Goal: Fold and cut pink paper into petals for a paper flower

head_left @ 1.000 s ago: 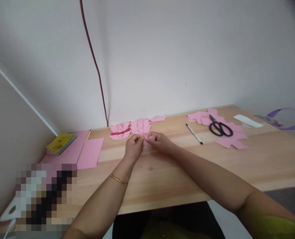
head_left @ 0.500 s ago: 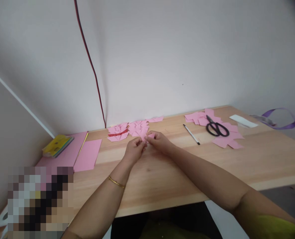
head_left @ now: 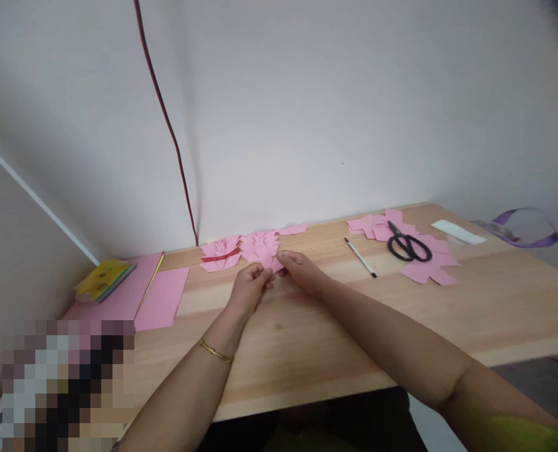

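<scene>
Both my hands meet over the middle of the wooden table (head_left: 335,333). My left hand (head_left: 248,290), with a gold bangle on the wrist, pinches a small pink folded paper piece (head_left: 275,265) from the left. From the right, my right hand (head_left: 302,271) pinches the same piece. Only a corner of the piece shows between the fingers. Just behind the hands lie folded pink paper shapes (head_left: 260,245), and left of them another folded group (head_left: 219,253) with a red strip on it.
Pink sheets (head_left: 159,298) and a yellow packet (head_left: 102,279) lie at the left. A pen (head_left: 360,257), black scissors (head_left: 408,245) on pink paper scraps (head_left: 427,267), a white strip (head_left: 457,231) and a purple ribbon (head_left: 526,229) are at the right. A red cable (head_left: 166,125) runs down the wall.
Both hands stay on the small pink piece and have shifted slightly towards me; the fingers have reworked their grip. The view has drifted a little.
</scene>
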Available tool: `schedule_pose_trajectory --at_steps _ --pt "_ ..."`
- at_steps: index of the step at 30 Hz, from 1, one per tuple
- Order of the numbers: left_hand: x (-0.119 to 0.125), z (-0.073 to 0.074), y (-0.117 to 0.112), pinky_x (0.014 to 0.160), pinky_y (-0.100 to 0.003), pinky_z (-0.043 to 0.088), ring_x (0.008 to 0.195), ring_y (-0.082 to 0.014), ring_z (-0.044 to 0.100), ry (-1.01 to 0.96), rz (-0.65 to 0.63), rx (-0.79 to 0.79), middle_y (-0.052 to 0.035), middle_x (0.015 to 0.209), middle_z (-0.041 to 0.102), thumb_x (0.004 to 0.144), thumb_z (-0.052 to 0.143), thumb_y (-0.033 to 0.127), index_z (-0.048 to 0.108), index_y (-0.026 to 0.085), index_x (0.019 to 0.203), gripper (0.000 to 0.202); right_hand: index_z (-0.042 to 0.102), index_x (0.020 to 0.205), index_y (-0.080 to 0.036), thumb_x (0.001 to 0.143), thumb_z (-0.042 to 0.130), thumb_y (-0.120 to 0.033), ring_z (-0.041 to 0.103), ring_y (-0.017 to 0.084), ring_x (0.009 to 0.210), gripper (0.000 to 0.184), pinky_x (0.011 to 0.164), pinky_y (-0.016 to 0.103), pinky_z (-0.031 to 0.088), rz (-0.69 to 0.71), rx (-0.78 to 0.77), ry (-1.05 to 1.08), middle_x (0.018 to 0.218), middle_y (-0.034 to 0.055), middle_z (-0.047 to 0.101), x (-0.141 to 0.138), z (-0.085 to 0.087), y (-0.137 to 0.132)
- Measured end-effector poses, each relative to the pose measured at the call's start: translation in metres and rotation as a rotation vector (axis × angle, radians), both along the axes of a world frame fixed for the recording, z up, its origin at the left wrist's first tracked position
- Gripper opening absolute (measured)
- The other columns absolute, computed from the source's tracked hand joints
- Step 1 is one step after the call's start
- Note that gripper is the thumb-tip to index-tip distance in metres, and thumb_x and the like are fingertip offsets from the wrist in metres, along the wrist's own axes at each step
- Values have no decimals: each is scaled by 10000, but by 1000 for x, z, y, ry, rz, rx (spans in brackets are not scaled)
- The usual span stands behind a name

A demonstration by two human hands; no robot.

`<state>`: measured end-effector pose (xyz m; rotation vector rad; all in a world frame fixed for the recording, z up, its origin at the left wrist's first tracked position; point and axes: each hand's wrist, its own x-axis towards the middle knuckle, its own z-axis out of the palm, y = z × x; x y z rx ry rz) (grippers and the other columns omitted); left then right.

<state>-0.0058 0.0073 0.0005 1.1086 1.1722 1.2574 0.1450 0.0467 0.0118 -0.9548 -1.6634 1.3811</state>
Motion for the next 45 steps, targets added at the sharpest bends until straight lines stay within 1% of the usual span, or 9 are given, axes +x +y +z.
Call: schedule_pose_trajectory --at_steps 4,7,11,20,28,32,36,42,45 --pt "0 0 0 546 -214 384 514 -78 508 -40 -8 -9 1 618 602 655 705 321 509 150 620 262 480 667 -171 832 444 -545 454 111 592 411 597 244 353 7 28 19 617 -19 478 0 -6 2" --pt "1 1 -1 536 -206 367 514 -81 512 -6 -14 -7 9 583 586 665 699 326 537 145 631 246 482 637 -170 798 536 -470 477 115 638 344 632 243 371 59 97 52 659 -7 524 -1 -11 5" --pt "3 5 -3 507 -198 333 499 -77 496 45 -20 -9 14 561 575 684 683 337 547 143 637 242 492 604 -167 802 549 -419 482 118 657 326 647 243 374 64 145 65 674 3 547 -2 -15 6" --pt "2 10 -5 518 -215 367 486 -86 508 68 -4 9 5 566 588 679 681 361 482 162 590 296 548 675 -164 800 556 -410 440 112 624 276 609 237 348 32 97 92 633 -18 489 -3 -14 4" --pt "4 10 -6 473 -198 292 452 -76 426 199 97 80 43 471 494 721 640 347 449 178 582 290 601 698 -154 797 551 -375 480 118 653 247 626 235 368 35 173 -49 699 6 557 0 -12 7" --pt "4 12 -6 462 -200 279 439 -70 400 139 140 73 39 467 478 746 604 334 472 171 561 279 596 665 -153 811 529 -349 503 121 681 254 647 237 378 42 239 -115 740 18 582 0 -7 5" --pt "1 8 -1 499 -203 330 457 -76 438 26 172 67 34 474 500 732 618 326 513 169 593 234 591 702 -154 806 537 -345 506 119 676 224 643 236 378 56 245 -144 738 11 586 0 -7 4" --pt "-1 9 1 536 -199 362 487 -71 455 -4 224 132 40 499 500 731 634 330 550 165 641 206 579 710 -158 800 542 -373 495 122 683 235 631 233 371 71 205 -122 736 10 575 1 -9 5" --pt "1 12 -1 546 -209 378 496 -79 470 -27 186 117 33 515 514 740 627 379 571 162 684 231 543 675 -162 787 556 -386 468 116 651 250 619 237 366 31 171 -76 701 2 540 1 -8 4"
